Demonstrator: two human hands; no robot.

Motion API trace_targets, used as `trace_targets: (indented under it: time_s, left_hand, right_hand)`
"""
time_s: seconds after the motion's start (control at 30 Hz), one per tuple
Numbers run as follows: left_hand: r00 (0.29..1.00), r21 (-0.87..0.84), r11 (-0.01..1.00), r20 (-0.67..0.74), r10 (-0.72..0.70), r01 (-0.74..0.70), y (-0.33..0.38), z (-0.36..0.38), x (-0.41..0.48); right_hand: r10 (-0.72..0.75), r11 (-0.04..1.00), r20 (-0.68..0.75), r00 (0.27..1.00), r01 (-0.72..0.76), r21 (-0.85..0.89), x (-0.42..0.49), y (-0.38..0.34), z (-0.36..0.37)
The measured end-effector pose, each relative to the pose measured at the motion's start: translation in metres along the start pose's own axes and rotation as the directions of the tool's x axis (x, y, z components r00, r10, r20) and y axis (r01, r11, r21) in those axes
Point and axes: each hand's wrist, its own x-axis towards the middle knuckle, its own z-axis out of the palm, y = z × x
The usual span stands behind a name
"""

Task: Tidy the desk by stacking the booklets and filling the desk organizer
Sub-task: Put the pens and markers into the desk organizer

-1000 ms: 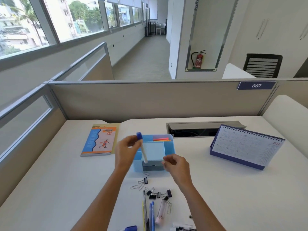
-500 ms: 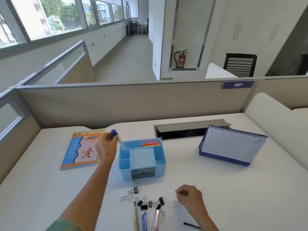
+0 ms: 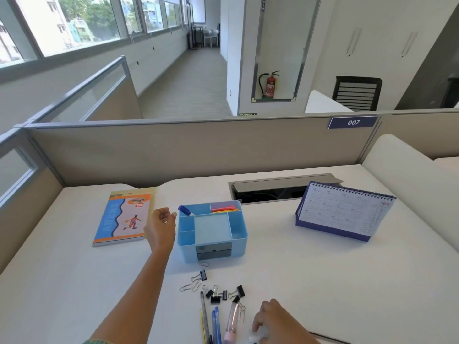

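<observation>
Beside the organizer [image 3: 212, 229] the left hand [image 3: 160, 225] hangs open, marker [image 3: 185, 210] dropped in; right hand [image 3: 270, 319] pinches something white, so grab pens [image 3: 215, 324] in one bunch next

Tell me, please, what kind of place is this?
Most likely an open-plan office: a desk enclosed by cubicle partitions, a numbered tag "007" on the partition, and a desk calendar beside an organizer.

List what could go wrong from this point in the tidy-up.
The blue-capped marker leans out over the organizer's back-left corner; the left hand, open right beside it, might knock it out. The binder clips and pens lie tangled close together, so the right hand reaching there may scatter them.
</observation>
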Motion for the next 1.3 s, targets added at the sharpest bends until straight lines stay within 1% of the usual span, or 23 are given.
trace_targets:
  time_s: [0.07, 0.1, 0.17, 0.3, 0.4, 0.47, 0.53, 0.6, 0.67, 0.73, 0.77, 0.8, 0.87, 0.9, 1.0, 1.1, 1.2, 1.3]
  left_hand:
    - [1.0, -0.007, 1.0, -0.012, 0.016, -0.016, -0.002, -0.008, -0.012]
    - [1.0, -0.012, 1.0, -0.014, 0.022, -0.022, -0.003, -0.012, -0.018]
    - [0.999, -0.018, 0.999, -0.024, 0.034, -0.035, -0.006, -0.021, -0.032]
    - [0.994, -0.041, 0.994, -0.046, 0.1, -0.101, -0.013, -0.036, -0.068]
    - [0.99, -0.088, 0.987, -0.027, 0.135, -0.137, -0.021, -0.041, -0.102]
    - [0.985, -0.085, 0.981, -0.007, 0.174, -0.174, -0.029, -0.043, -0.125]
    - [0.986, -0.095, 0.982, 0.033, 0.166, -0.162, -0.037, -0.044, -0.146]
    - [0.984, -0.116, 0.984, 0.096, 0.149, -0.137, -0.044, -0.043, -0.163]
    - [0.971, -0.128, 0.985, 0.196, 0.138, -0.114, -0.046, -0.04, -0.177]
    - [0.936, -0.123, 0.989, 0.332, 0.117, -0.08, -0.043, -0.036, -0.186]
    - [0.909, -0.115, 0.991, 0.404, 0.104, -0.063, -0.041, -0.033, -0.189]
    - [0.88, -0.103, 0.993, 0.466, 0.094, -0.051, -0.04, -0.031, -0.192]
    - [0.83, -0.08, 0.996, 0.551, 0.079, -0.042, -0.038, -0.026, -0.194]
    - [0.812, -0.077, 0.997, 0.58, 0.069, -0.029, -0.036, -0.024, -0.194]
    - [0.784, -0.142, 0.988, 0.619, 0.04, 0.062, -0.031, -0.022, -0.193]
    - [0.792, -0.239, 0.96, 0.61, 0.03, 0.148, -0.024, -0.027, -0.187]
    - [0.831, -0.283, 0.943, 0.556, 0.014, 0.174, -0.019, -0.035, -0.171]
    - [0.868, -0.33, 0.928, 0.497, 0.014, 0.174, -0.01, -0.044, -0.15]
  right_hand:
    - [-0.016, 0.993, 0.034, 0.999, 0.02, -0.113, -0.001, -0.007, 0.003]
    - [-0.013, 0.99, 0.046, 0.999, 0.02, -0.14, -0.001, -0.009, 0.002]
    - [-0.018, 0.99, 0.051, 0.999, 0.024, -0.138, -0.004, -0.013, 0.0]
    - [-0.013, 0.999, 0.016, 1.0, 0.013, 0.029, -0.009, -0.018, -0.005]
    - [-0.01, 0.997, 0.01, 1.0, 0.009, 0.077, -0.01, -0.019, -0.009]
    - [0.004, 0.993, -0.015, 1.0, -0.003, 0.12, -0.008, -0.017, -0.012]
    - [0.023, 0.984, -0.072, 0.997, -0.01, 0.18, -0.008, -0.017, -0.02]
    - [0.042, 0.952, -0.16, 0.986, 0.009, 0.306, -0.007, -0.018, -0.033]
    - [0.044, 0.912, -0.256, 0.966, 0.066, 0.405, -0.006, -0.022, -0.05]
    - [0.069, 0.855, -0.346, 0.936, 0.123, 0.504, -0.003, -0.024, -0.066]
    - [0.096, 0.805, -0.385, 0.918, 0.156, 0.572, -0.001, -0.023, -0.072]
    - [0.133, 0.732, -0.407, 0.904, 0.187, 0.655, 0.0, -0.023, -0.077]
    - [0.191, 0.513, -0.389, 0.901, 0.246, 0.822, 0.0, -0.024, -0.084]
    - [0.209, 0.404, -0.371, 0.905, 0.266, 0.875, -0.001, -0.026, -0.086]
    - [0.25, 0.085, -0.323, 0.913, 0.311, 0.947, -0.003, -0.029, -0.085]
    - [0.298, -0.178, -0.273, 0.915, 0.334, 0.926, -0.006, -0.036, -0.078]
    - [0.354, -0.353, -0.217, 0.91, 0.345, 0.87, -0.005, -0.044, -0.067]
    - [0.405, -0.429, -0.174, 0.898, 0.355, 0.831, -0.003, -0.055, -0.058]
